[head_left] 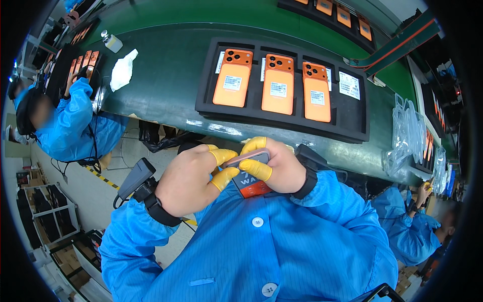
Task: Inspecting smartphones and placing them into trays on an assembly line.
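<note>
Holding a pink-edged device (245,157) near the tabletop (166,75).
Left hand (188,176) pinches its left corner, grip closed; right hand (286,168) clamps its right end, the device bridging the two grips.

Tray (350,113) is on the bench (166,75), three phones (277,84) side by side in it. Left of that there's a cloth (122,70), bottle (112,43) just behind. Plastic bags (407,128) off right. Left hand (188,181) and right hand (284,168) are out front, another phone (246,157) between them.

Green bench (166,65), black tray (347,118), white sheet (122,70), bottle (112,43)
</note>
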`<state>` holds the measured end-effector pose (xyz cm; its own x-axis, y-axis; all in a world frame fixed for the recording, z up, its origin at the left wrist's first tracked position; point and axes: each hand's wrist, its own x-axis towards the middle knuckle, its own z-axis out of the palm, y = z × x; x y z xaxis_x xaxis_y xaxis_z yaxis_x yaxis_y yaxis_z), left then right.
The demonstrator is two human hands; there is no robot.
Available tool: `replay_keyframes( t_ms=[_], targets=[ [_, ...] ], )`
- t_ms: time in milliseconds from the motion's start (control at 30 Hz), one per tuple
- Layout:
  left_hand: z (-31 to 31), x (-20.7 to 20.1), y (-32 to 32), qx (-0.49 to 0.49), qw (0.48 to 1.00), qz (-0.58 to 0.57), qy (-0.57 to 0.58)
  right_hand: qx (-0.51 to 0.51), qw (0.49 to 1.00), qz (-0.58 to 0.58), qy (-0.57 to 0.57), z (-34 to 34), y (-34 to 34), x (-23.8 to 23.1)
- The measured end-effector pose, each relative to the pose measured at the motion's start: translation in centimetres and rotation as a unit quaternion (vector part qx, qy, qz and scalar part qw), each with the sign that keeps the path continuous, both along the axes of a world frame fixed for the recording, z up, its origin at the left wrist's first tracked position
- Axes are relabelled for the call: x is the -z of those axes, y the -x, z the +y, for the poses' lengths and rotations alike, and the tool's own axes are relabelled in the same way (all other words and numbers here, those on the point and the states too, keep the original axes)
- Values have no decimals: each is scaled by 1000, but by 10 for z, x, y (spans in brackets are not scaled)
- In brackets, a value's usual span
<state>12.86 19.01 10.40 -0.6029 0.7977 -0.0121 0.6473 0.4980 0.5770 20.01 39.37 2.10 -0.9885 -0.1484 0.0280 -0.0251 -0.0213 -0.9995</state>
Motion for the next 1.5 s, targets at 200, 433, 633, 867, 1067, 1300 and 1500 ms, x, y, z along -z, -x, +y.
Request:
replay_keyframes(
  t_ms=[200, 433, 633, 867, 1067, 1300, 1500],
  targets=[
    [-4, 10, 8, 0, 972, -224, -70, -13, 993, -55, 102, 8, 3, 8],
    [7, 63, -6, -37, 885, -446, -132, 35, 969, -100, 222, 7, 9, 10],
    [16, 74, -5, -107, 838, -449, -291, 62, 946, -94, 304, 20, 8, 4],
    [22, 63, -1, -122, 835, -451, -292, -17, 979, -132, 154, 28, -45, 24],
    [44, 60, -15, -82, 777, -534, -324, 14, 983, -124, 138, 41, -57, 21],
    [49, 68, -22, 29, 840, -532, -106, 54, 975, -89, 198, 53, -62, 20],
    [62, 60, -17, 49, 856, -515, -28, 67, 971, -88, 212, 62, -69, 24]
  ],
)
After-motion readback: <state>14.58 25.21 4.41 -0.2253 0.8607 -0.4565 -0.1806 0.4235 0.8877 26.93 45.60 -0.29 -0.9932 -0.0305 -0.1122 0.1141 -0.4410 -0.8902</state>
